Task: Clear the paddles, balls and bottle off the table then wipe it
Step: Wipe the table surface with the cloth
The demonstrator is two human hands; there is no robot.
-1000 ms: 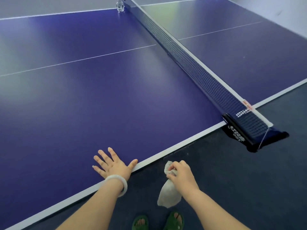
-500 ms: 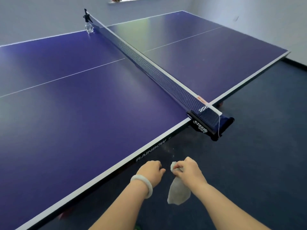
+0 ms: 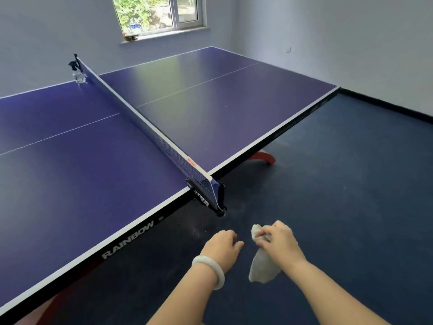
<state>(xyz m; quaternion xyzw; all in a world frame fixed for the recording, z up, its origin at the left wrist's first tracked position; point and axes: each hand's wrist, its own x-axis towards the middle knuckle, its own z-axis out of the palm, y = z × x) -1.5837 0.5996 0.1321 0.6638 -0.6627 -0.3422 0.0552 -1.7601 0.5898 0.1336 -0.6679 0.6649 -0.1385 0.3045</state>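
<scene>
The blue table-tennis table [image 3: 82, 184] fills the left and middle of the head view, its net [image 3: 140, 123] running from the far left to a black clamp [image 3: 207, 195] at the near edge. A clear spray bottle [image 3: 78, 73] with a black top stands at the net's far end. My right hand [image 3: 278, 240] grips a crumpled white cloth [image 3: 262, 268] that hangs below it, off the table over the floor. My left hand [image 3: 221, 243], white bangle on the wrist, hangs beside it with loosely curled fingers, holding nothing.
Dark blue floor [image 3: 339, 207] spreads to the right of the table. A red table leg [image 3: 264, 158] shows under the far half. Pale walls and a window [image 3: 157, 15] stand behind.
My left hand has lifted off the table edge and drawn back beside the right hand. The view has swung up and right, showing the far half and the window.
</scene>
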